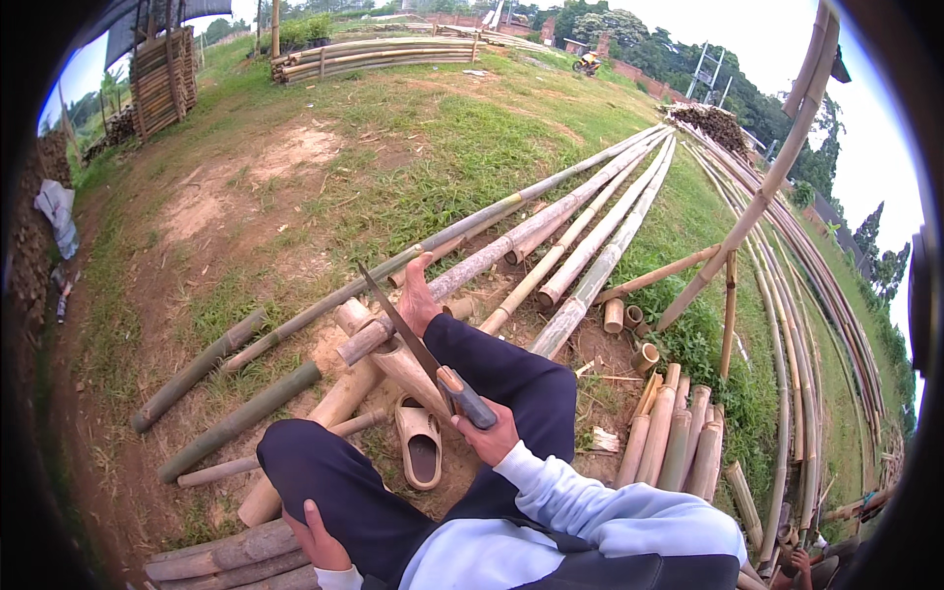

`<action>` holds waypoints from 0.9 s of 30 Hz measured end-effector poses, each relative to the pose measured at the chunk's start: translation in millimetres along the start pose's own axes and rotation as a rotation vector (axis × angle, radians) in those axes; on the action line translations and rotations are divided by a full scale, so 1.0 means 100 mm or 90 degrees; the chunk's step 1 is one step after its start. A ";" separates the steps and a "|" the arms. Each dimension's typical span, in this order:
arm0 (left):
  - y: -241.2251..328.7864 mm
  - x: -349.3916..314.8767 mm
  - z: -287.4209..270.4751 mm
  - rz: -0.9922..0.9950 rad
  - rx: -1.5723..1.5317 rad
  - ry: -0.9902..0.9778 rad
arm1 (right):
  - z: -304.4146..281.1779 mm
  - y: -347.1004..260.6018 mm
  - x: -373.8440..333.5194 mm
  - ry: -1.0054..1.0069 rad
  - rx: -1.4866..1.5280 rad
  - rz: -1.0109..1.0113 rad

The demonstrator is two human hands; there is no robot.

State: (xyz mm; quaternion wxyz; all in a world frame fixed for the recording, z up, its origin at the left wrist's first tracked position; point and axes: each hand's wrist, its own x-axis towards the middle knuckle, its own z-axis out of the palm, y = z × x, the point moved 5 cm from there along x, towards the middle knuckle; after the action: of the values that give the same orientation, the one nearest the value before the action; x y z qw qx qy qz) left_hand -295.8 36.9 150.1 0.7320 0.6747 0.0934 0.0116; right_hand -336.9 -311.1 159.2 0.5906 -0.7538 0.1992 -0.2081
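My right hand (492,438) is closed around the handle of a hand saw (405,329). Its dark blade slants up and to the left, passing over the near end of a bamboo pole (362,342). That pole rests across a thicker bamboo piece (403,366), and my bare foot (420,300) is set against it. Down at the lower left, my left hand (320,539) lies along my bent leg, thumb raised and nothing seen in it; part of its fingers is hidden. Between my legs lies a tan clog (420,444).
Long bamboo poles (605,246) stretch away ahead. Cut bamboo pieces (678,433) stand bundled at right; others (241,418) lie at left. A leaning bamboo post (757,202) rises at right. Another person's hand (801,562) shows at lower right.
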 end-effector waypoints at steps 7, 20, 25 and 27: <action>1.31 0.10 0.97 0.423 0.337 -0.268 | 0.00 -0.08 -0.03 0.019 0.015 -0.038; 2.63 0.27 2.27 0.688 0.132 -0.487 | 0.19 -0.43 0.04 -0.044 0.053 -0.035; 2.89 0.45 2.23 0.458 -0.262 -0.469 | 0.18 -0.38 -0.06 -0.036 0.050 0.045; 2.99 0.51 2.08 0.450 -0.318 -0.378 | 0.30 -0.44 -0.05 -0.048 0.077 0.058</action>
State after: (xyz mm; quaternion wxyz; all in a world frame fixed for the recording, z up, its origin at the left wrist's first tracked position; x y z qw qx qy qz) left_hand -181.4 -134.0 455.3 0.8170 0.4441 -0.3571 0.0878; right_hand -322.2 -273.8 195.4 0.6507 -0.7143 0.1981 -0.1644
